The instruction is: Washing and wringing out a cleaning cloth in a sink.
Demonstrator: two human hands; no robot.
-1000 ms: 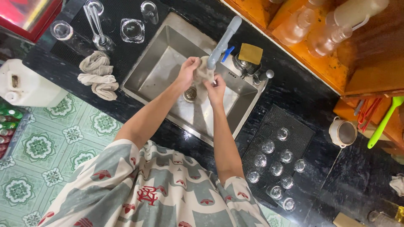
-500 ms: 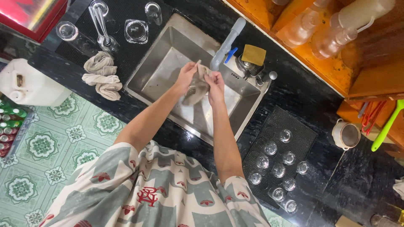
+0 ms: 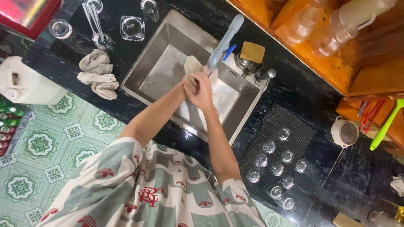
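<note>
Head view: both hands' grip [image 3: 198, 86] clenches a pale cloth [image 3: 192, 65], mostly hidden, over the sink [image 3: 160, 71].

Two rolled grey towels [image 3: 97, 72] lie on the black counter [image 3: 294, 90] left of the sink, near upturned glasses [image 3: 132, 27]. Small glasses [image 3: 275, 168] stand on a dark mat [image 3: 305, 130]; a yellow sponge [image 3: 252, 52] sits behind the tap
</note>
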